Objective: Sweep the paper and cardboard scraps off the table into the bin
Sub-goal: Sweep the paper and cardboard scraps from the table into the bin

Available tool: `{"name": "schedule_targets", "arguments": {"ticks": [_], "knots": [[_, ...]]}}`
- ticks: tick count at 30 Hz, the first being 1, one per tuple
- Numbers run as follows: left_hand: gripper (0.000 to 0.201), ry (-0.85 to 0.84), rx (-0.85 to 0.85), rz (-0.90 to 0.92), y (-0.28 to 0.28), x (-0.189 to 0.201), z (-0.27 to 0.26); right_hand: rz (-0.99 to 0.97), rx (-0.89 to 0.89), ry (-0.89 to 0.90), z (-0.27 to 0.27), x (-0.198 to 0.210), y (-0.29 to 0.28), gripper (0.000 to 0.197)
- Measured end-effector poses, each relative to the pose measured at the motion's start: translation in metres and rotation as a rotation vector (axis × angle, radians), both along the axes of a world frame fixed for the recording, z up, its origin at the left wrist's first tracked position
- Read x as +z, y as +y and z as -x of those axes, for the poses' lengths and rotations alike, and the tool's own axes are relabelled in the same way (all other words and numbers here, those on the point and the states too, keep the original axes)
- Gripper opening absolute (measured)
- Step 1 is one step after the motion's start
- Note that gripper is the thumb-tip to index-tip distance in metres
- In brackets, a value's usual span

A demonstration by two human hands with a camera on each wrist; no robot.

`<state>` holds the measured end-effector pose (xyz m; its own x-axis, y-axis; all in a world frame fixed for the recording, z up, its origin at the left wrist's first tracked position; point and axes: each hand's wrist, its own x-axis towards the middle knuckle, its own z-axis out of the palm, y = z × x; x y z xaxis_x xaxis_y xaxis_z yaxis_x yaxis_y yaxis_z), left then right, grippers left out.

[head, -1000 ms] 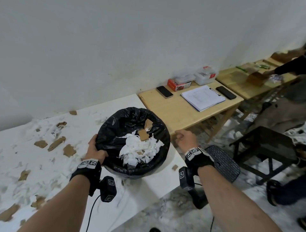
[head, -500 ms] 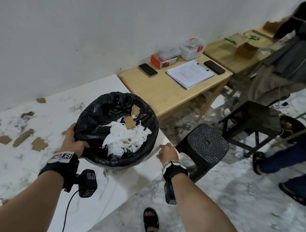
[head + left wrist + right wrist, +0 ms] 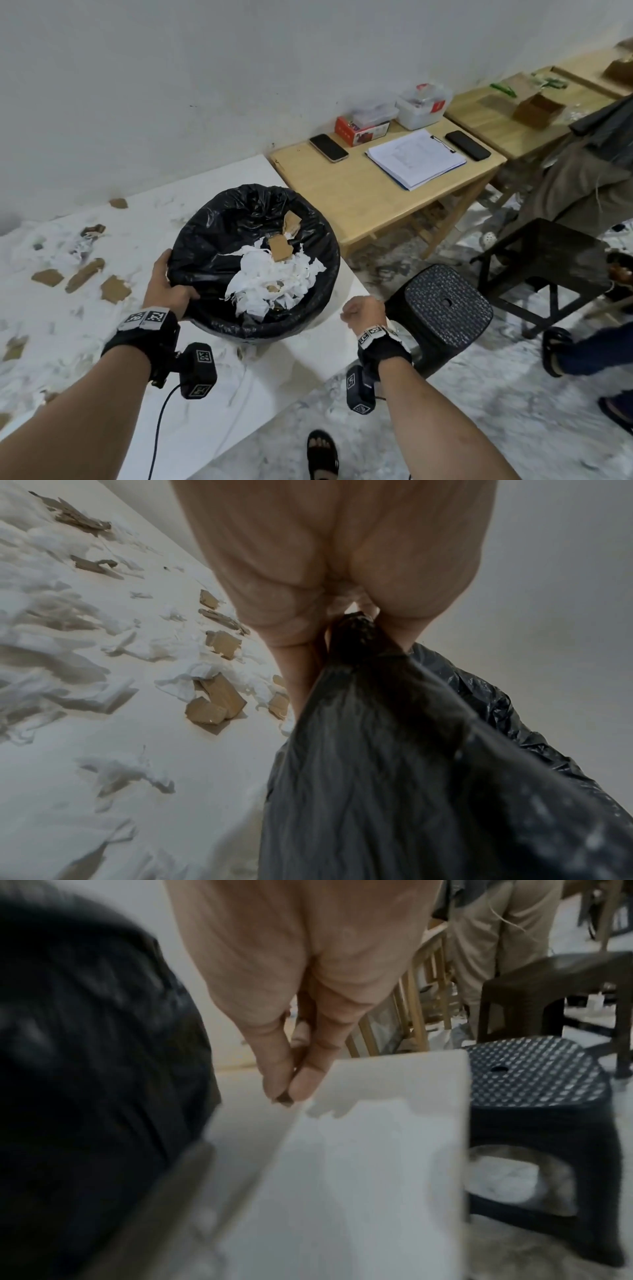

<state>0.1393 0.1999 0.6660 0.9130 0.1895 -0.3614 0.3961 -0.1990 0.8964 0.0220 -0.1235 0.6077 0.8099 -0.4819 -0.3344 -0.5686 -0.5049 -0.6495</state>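
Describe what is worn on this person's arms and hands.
Both forearms are bare, with no sleeves, and the left hand and right hand have no gloves. Each wrist carries a black strap topped with white square-patterned marker tags. A black boxy camera with more tags hangs under each wrist. A black cable trails from the left one.

Across the last second the right hand (image 3: 362, 310) has drawn back from the far table edge beside the round bin lined with a black plastic bag (image 3: 205, 240) to the near corner of the white marble-patterned table (image 3: 294, 356), fingers curled, holding nothing
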Motion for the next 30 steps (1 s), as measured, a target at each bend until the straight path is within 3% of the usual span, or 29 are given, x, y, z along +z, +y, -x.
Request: {"name": "schedule_targets", "arguments": {"ticks": [6, 9, 12, 17, 23, 26, 30], "knots": [[0.094, 0.001, 0.045, -0.097, 0.034, 0.027, 0.01, -0.176, -0.081, -0.355, -0.056, 0.101, 0.013, 0.034], [0.097, -0.015, 0.077, -0.092, 0.05, 0.036, 0.014, -0.254, 0.021, -0.408, -0.081, 0.151, 0.046, 0.022], [0.099, -0.035, 0.106, -0.089, 0.067, 0.035, 0.016, -0.244, 0.183, -0.391, -0.091, 0.176, 0.095, 0.008], [0.095, -0.037, 0.157, -0.078, 0.087, 0.047, 0.023, -0.028, 0.474, -0.387, -0.102, 0.174, 0.154, 0.032], [0.094, -0.006, 0.322, -0.108, 0.127, 0.046, 0.035, -0.034, 0.289, -0.393, -0.133, 0.154, 0.132, 0.025], [0.094, 0.007, 0.417, -0.116, 0.146, 0.039, 0.046, 0.009, 0.422, -0.157, -0.133, 0.125, 0.123, 0.03], [0.094, 0.041, 0.529, -0.105, 0.164, 0.025, 0.063, 0.084, 0.751, 0.216, -0.124, 0.074, 0.134, 0.082]]}}
